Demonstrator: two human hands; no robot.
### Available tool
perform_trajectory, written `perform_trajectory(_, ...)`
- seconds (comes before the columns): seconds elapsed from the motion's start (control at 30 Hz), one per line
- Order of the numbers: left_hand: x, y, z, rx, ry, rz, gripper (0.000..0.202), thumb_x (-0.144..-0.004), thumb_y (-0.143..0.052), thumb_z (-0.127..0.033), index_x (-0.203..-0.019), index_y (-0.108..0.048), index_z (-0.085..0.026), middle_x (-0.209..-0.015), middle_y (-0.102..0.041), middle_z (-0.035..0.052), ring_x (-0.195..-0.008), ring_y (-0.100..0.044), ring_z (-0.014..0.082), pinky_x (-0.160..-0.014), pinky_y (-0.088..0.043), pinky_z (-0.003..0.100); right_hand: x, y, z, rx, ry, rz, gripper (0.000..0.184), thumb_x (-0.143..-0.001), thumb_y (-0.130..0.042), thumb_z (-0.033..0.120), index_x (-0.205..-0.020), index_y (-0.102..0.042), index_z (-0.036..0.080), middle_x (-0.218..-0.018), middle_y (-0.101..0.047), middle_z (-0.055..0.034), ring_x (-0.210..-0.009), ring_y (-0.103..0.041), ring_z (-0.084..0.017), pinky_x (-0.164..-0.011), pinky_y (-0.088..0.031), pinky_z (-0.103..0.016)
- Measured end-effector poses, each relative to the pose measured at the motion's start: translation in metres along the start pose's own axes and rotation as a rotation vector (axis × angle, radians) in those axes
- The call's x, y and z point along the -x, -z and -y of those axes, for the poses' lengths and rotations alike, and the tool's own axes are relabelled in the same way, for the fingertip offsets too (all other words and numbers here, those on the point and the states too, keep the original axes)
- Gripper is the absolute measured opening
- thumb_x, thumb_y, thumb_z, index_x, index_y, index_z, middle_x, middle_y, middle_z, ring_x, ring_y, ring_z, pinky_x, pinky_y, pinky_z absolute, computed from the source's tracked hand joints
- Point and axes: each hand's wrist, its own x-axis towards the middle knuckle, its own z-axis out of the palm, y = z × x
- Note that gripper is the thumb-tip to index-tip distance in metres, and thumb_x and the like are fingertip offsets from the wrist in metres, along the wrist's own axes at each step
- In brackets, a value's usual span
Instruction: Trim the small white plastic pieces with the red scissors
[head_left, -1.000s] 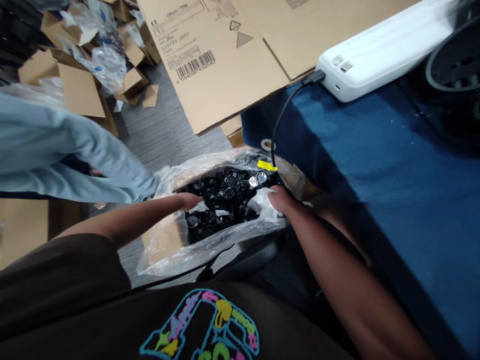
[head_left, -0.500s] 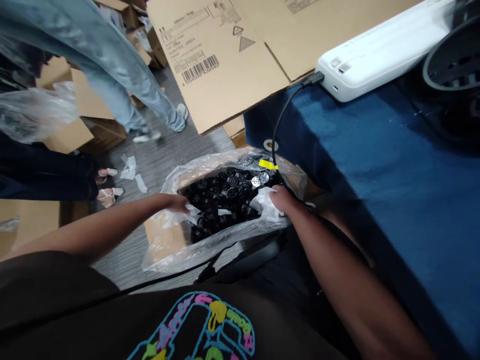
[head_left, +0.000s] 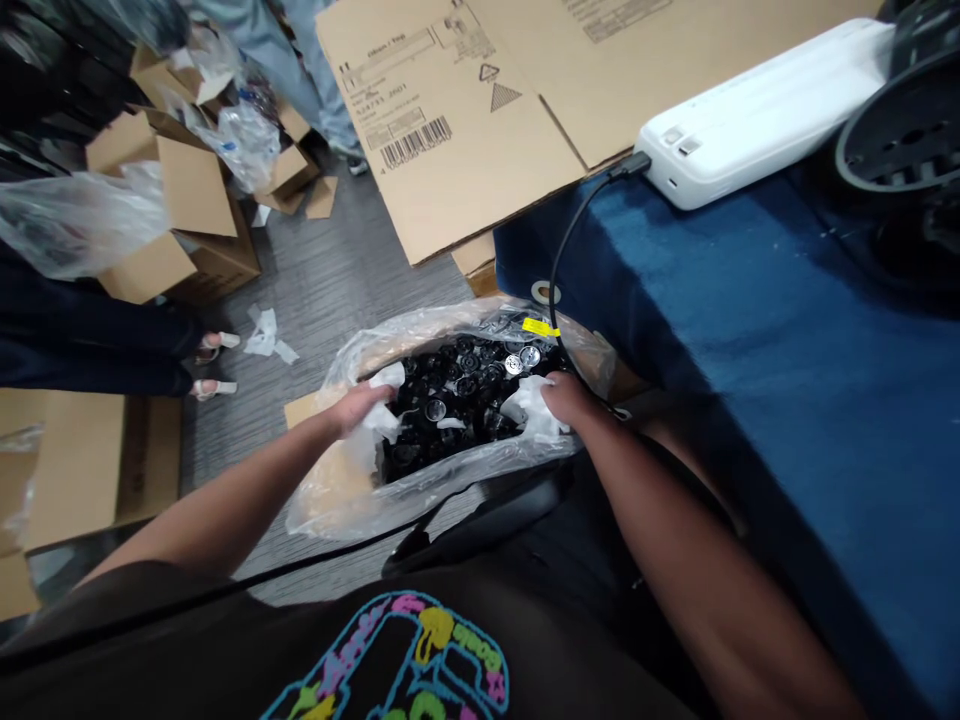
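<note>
A cardboard box lined with a clear plastic bag [head_left: 334, 505] stands on the floor before me, filled with small black round plastic parts [head_left: 450, 375]. A clear disc and a silvery one [head_left: 513, 364] lie among them near the right end. My left hand [head_left: 358, 406] is closed around crumpled white tissue paper [head_left: 388, 378] at the box's left side. Over the right side, my right hand [head_left: 564, 396] grips another wad of white tissue [head_left: 538, 408]. Its fingers are partly hidden by the paper. A small white scrap [head_left: 450, 424] rests on the black parts between the hands.
Flattened cardboard [head_left: 450, 200] and a white power bank [head_left: 757, 120] with a black cable [head_left: 559, 250] lie on the blue-covered table [head_left: 765, 330]. Open cartons [head_left: 195, 195] with plastic wrap, paper scraps [head_left: 262, 335] and two people's legs are at the left.
My left hand has moved slightly and now shows more white tissue in it. The right hand has stayed put. The person in light jeans has shifted farther back.
</note>
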Motion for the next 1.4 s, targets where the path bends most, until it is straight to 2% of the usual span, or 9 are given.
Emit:
perform_trajectory(0.13,-0.01,-0.021,-0.009,-0.295,-0.136,-0.037,0.045,-0.1,-0.067,-0.049,-0.128,-0.062,-0.014,-0.11,-0.069,0.0086,-0.095,-0.068,0.0218,-0.088,-0.059,0.041,0.0,0.002,0.002,0.001,0.007,-0.013,0.033,-0.104,-0.065,0.044,-0.118,-0.068,0.014,-0.116,-0.069,-0.0087,-0.103,-0.068,-0.022,-0.091,-0.06,-0.041)
perform_trajectory(0.27,-0.014,-0.072,-0.011,-0.58,-0.215,0.16,0.043,-0.097,-0.073,-0.046,-0.127,-0.066,-0.016,-0.112,-0.07,0.0089,-0.103,-0.068,0.0247,-0.1,-0.056,0.049,0.001,0.002,0.001,0.008,0.01,-0.013,0.033,-0.104,-0.065,0.045,-0.114,-0.069,0.014,-0.111,-0.07,-0.0077,-0.099,-0.069,-0.021,-0.089,-0.06,-0.04)
perform_trajectory(0.4,-0.02,-0.12,-0.005,-0.761,-0.205,0.262,0.037,-0.101,-0.069,-0.047,-0.12,-0.069,-0.016,-0.121,-0.069,0.011,-0.115,-0.066,0.0268,-0.106,-0.052,0.052,0.0,0.0,-0.002,0.01,0.02,-0.014,0.033,-0.104,-0.065,0.045,-0.112,-0.069,0.014,-0.108,-0.07,-0.007,-0.096,-0.069,-0.02,-0.088,-0.06,-0.039)
perform_trajectory(0.53,-0.029,-0.138,-0.002,-0.802,-0.154,0.275,0.035,-0.102,-0.067,-0.046,-0.119,-0.069,-0.015,-0.124,-0.068,0.0114,-0.117,-0.065,0.0272,-0.107,-0.052,0.052,-0.004,-0.003,-0.005,0.001,0.011,-0.004,0.033,-0.104,-0.065,0.045,-0.111,-0.069,0.013,-0.105,-0.07,-0.0063,-0.093,-0.069,-0.02,-0.085,-0.061,-0.038)
perform_trajectory(0.7,-0.032,-0.129,-0.006,-0.636,-0.138,0.246,0.031,-0.101,-0.069,-0.045,-0.111,-0.071,-0.015,-0.118,-0.071,0.0102,-0.114,-0.066,0.0254,-0.106,-0.053,0.05,-0.005,-0.004,-0.003,-0.031,-0.017,0.01,0.031,-0.104,-0.065,0.043,-0.113,-0.069,0.014,-0.108,-0.07,-0.007,-0.097,-0.069,-0.02,-0.088,-0.061,-0.04)
perform_trajectory(0.83,-0.025,-0.098,-0.021,-0.313,-0.172,0.148,0.039,-0.102,-0.066,-0.051,-0.099,-0.07,-0.013,-0.096,-0.071,0.0051,-0.092,-0.07,0.0219,-0.091,-0.058,0.041,-0.001,0.002,0.001,-0.074,-0.03,0.008,0.031,-0.104,-0.066,0.043,-0.114,-0.069,0.014,-0.112,-0.07,-0.0076,-0.1,-0.069,-0.022,-0.091,-0.06,-0.041)
perform_trajectory(0.97,-0.011,-0.06,-0.05,0.094,-0.277,-0.085,0.049,-0.101,-0.058,-0.061,-0.111,-0.067,-0.014,-0.091,-0.069,0.005,-0.079,-0.067,0.0189,-0.078,-0.058,0.036,0.007,0.01,0.008,-0.151,-0.037,0.002,0.032,-0.103,-0.067,0.043,-0.119,-0.069,0.015,-0.118,-0.069,-0.0088,-0.106,-0.068,-0.023,-0.094,-0.06,-0.043)
perform_trajectory(1.07,0.004,-0.059,-0.085,0.338,-0.397,-0.209,0.056,-0.097,-0.057,-0.067,-0.112,-0.067,-0.015,-0.102,-0.073,0.0078,-0.09,-0.068,0.0214,-0.084,-0.057,0.036,0.014,0.012,0.019,-0.255,-0.022,0.022,0.036,-0.104,-0.066,0.045,-0.122,-0.068,0.014,-0.118,-0.069,-0.009,-0.105,-0.069,-0.023,-0.093,-0.06,-0.043)
perform_trajectory(1.4,0.027,-0.214,-0.211,0.463,-0.861,-0.189,0.045,-0.11,-0.044,-0.053,-0.096,-0.068,-0.018,-0.101,-0.07,0.0096,-0.103,-0.066,0.0222,-0.102,-0.052,0.045,0.035,0.024,0.043,-0.507,0.079,0.113,0.05,-0.109,-0.05,0.057,-0.134,-0.063,0.017,-0.123,-0.069,-0.0119,-0.104,-0.07,-0.022,-0.093,-0.06,-0.043)
